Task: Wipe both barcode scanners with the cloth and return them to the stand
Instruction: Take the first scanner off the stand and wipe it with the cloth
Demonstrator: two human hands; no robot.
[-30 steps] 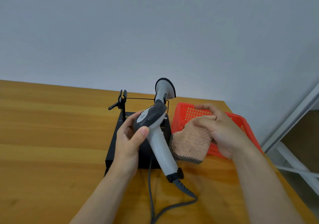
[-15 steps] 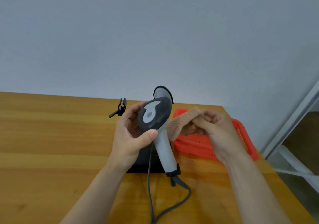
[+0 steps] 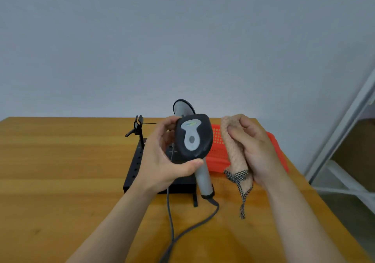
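Holding the scanner [image 3: 193, 136] clamped in the left hand [image 3: 162, 161] above the stand [image 3: 136, 167], the cloth [image 3: 233, 149], bunched in the closed right hand [image 3: 255, 147] just beside it, was best pressed flat against the dark head.

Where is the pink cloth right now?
In the head view, the cloth is bunched in the right hand, right of the held barcode scanner and in front of the red basket.
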